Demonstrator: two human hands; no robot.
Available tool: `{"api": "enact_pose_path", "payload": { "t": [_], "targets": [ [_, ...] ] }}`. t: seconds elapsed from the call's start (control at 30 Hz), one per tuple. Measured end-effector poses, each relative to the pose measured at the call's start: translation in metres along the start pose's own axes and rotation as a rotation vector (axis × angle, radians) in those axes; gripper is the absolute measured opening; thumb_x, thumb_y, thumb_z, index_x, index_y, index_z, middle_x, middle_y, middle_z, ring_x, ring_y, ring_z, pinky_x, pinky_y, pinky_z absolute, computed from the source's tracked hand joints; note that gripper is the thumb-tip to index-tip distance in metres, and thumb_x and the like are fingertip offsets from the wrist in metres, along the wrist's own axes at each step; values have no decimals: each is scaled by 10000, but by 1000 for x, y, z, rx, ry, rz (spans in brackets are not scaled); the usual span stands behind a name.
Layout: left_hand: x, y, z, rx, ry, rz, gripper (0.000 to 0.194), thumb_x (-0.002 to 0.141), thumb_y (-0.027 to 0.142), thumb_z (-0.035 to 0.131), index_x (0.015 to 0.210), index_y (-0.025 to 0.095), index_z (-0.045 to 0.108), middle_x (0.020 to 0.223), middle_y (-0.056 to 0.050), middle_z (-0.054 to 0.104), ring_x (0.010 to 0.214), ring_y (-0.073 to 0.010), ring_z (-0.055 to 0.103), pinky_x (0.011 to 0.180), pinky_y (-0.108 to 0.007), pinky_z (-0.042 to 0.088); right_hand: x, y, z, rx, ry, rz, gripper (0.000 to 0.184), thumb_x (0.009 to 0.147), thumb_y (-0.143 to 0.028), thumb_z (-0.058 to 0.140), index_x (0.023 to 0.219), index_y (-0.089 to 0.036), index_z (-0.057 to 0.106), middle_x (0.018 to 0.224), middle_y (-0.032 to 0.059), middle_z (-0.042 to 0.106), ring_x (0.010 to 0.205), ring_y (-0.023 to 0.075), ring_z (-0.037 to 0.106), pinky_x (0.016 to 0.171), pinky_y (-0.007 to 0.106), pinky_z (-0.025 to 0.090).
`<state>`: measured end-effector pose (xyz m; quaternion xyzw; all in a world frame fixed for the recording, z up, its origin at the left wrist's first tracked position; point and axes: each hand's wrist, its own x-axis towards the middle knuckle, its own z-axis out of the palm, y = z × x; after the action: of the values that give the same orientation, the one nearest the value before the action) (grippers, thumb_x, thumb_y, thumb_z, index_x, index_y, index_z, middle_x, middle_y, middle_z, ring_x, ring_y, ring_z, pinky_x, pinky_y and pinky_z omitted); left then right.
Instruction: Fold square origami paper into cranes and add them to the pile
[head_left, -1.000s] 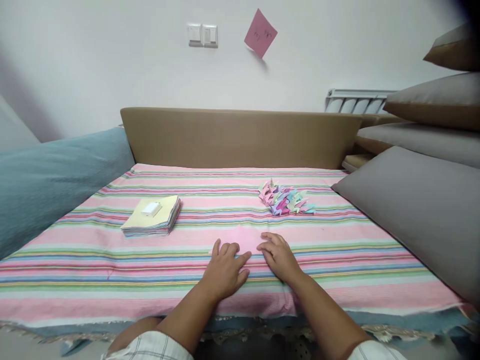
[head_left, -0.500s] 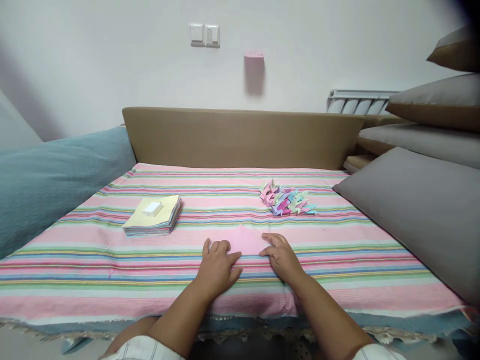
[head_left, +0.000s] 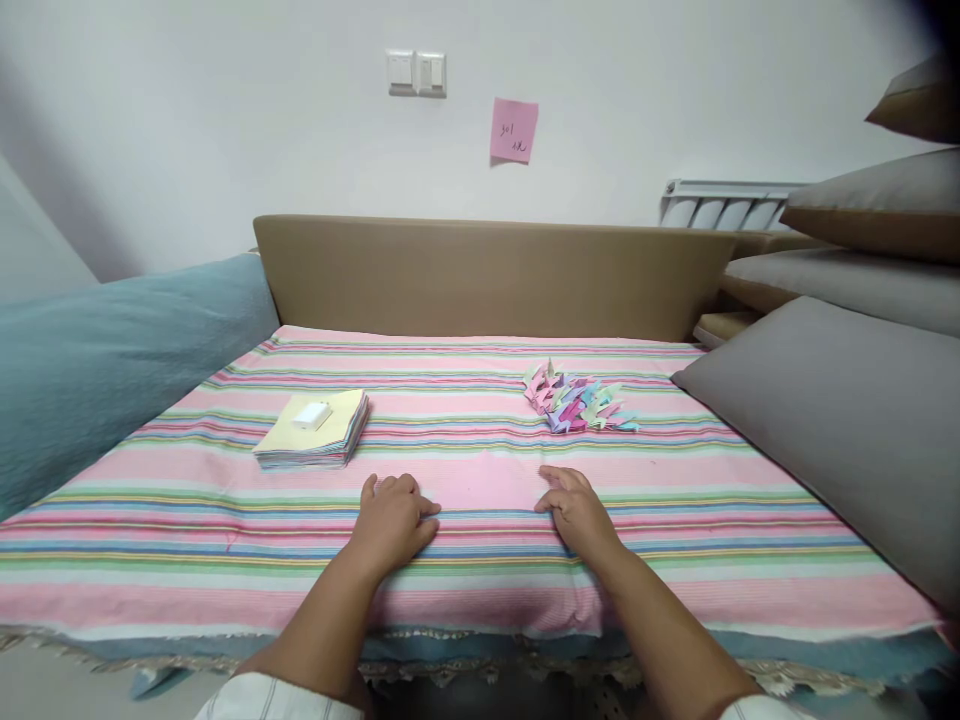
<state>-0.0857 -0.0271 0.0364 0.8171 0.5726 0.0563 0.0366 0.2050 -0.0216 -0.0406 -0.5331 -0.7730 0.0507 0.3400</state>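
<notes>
One pink sheet of paper (head_left: 486, 483) lies between the hands, probably flanked to keep it flat. The white block (head_left: 311, 415) likely weighs down the paper stack (head_left: 326, 435) at left; paper cranes (head_left: 574, 402) sit beyond, at right. Left hand (head_left: 391, 522) and right hand (head_left: 583, 518) are palm-down, fingers apart, loosely curled; contact is unclear.
</notes>
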Motion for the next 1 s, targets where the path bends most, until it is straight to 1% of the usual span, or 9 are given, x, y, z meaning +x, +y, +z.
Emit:
{"api": "enact_pose_path", "payload": {
  "t": [0.23,0.4,0.47,0.57,0.63,0.7,0.77,0.87,1.0],
  "targets": [
    [3,-11,-1,-8,-2,-39,220,721,346,560,866,359,724,909,-44,614,937,-245,557,994,-575,190,-1,1,-2,14,-12,58,373,671,18,457,652,-248,719,1148,46,602,1068,227,496,925,432,437],
    [4,-11,-2,-32,22,-51,181,720,334,555,640,282,708,826,-35,617,877,-225,568,967,-553,218,-2,0,-2,27,-15,78,366,677,14,452,643,-244,710,1137,51,609,1044,223,518,904,420,449],
    [5,-9,0,-48,45,-58,201,728,368,563,621,257,694,817,-34,623,864,-223,569,967,-537,227,-1,0,-3,30,-29,97,355,685,2,449,642,-242,704,1138,45,610,1048,220,521,905,417,444],
    [9,-7,5,-59,121,-68,246,755,411,557,637,221,662,819,-32,627,851,-213,569,972,-498,246,1,-4,-6,28,-64,137,320,709,-43,442,684,-233,698,1134,42,614,1057,214,523,916,402,428],
    [12,-5,10,-71,152,-81,238,758,417,565,675,205,635,813,-29,625,835,-207,568,948,-460,288,3,-7,-9,40,-78,167,283,729,-91,453,786,-228,695,1100,42,629,1044,211,533,919,391,418],
    [15,-3,14,-102,154,-92,216,743,412,591,787,205,631,849,-31,630,843,-210,567,894,-412,340,4,-12,-13,61,-81,184,239,760,-174,491,906,-217,676,1049,49,645,1011,215,548,906,382,419],
    [17,-1,18,-129,149,-89,278,733,408,605,928,211,626,927,-44,633,885,-220,564,847,-377,366,5,-15,-14,69,-84,182,246,781,-282,533,979,-206,658,1016,60,651,976,221,559,882,374,425],
    [18,1,21,-137,133,-77,322,742,402,598,1015,234,629,981,-47,630,931,-233,558,840,-373,364,5,-15,-13,55,-85,160,281,770,-355,577,994,-208,660,999,65,654,960,226,564,870,370,427],
    [19,1,23,-173,124,-86,284,730,375,614,982,246,644,964,-32,634,930,-226,560,856,-376,357,3,-11,-9,59,-63,131,229,745,-328,607,934,-215,667,992,61,651,958,224,566,874,375,425]
  ]
}}
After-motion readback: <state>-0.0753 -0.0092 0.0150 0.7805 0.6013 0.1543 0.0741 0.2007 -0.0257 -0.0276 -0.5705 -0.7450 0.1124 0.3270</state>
